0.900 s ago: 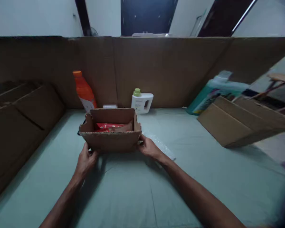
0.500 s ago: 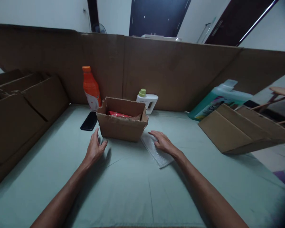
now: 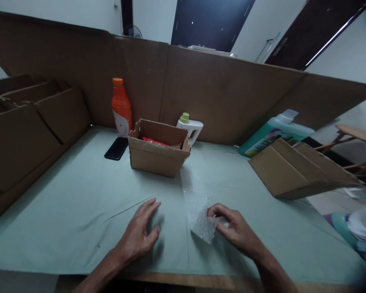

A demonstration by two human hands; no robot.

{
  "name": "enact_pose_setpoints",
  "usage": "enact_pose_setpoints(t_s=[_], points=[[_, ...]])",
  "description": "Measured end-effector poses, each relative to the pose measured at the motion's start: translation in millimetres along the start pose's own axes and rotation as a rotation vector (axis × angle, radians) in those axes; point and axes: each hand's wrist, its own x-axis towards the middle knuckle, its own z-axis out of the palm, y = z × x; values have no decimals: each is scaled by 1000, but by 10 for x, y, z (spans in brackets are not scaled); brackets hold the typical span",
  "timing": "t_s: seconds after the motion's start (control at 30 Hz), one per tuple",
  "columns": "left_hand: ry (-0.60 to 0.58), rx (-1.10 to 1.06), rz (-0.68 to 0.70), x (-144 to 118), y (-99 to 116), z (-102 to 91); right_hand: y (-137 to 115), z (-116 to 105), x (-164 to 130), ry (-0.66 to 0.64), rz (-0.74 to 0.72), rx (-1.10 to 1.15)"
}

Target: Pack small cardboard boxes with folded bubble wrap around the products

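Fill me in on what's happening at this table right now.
A person sits at a green-covered table. Their right hand pinches the near end of a strip of bubble wrap lying on the table, while the left hand rests flat beside it, holding nothing. Farther back stands an open cardboard box with a red packet inside, a black phone to its left and an orange bottle behind.

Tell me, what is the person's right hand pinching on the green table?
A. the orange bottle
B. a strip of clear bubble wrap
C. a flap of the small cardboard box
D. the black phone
B: the right hand pinches the near end of the bubble wrap, which stretches away toward the small cardboard box.
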Motion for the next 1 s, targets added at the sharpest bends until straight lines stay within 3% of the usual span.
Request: enact_pose_setpoints(t_s=[0.07,0.13,0.2,0.27,0.33,0.43,0.53,0.6,0.67,0.73,0.8,0.9,1.0], points=[[-122,-19,111,-54,87,149,-204,330,-224,157,-13,1],[-157,-66,166,-109,132,290,-391,631,-429,242,-67,20],[-128,-129,172,-142,123,367,-543,784,-615,217,-149,38],[-131,-152,216,-141,71,338,-616,751,-752,168,-187,46],[-200,-97,277,-106,-3,198,-579,603,-793,198,-132,38],[-346,59,262,7,-132,-153,-374,444,-618,285,12,-24],[-423,211,195,170,-283,-609,-200,569,-271,225,-4,-103],[-357,286,139,263,-385,-963,-179,743,-70,131,-56,-122],[-214,332,74,304,-468,-1329,-209,876,50,58,-92,-119],[-53,362,15,297,-522,-1640,-224,901,118,57,-108,-108],[97,371,-35,298,-553,-1820,-180,823,215,115,-90,-105],[257,331,-91,470,-575,-1773,-28,648,564,239,-30,-113],[355,260,-119,899,-571,-1468,117,570,1140,317,13,-124]])
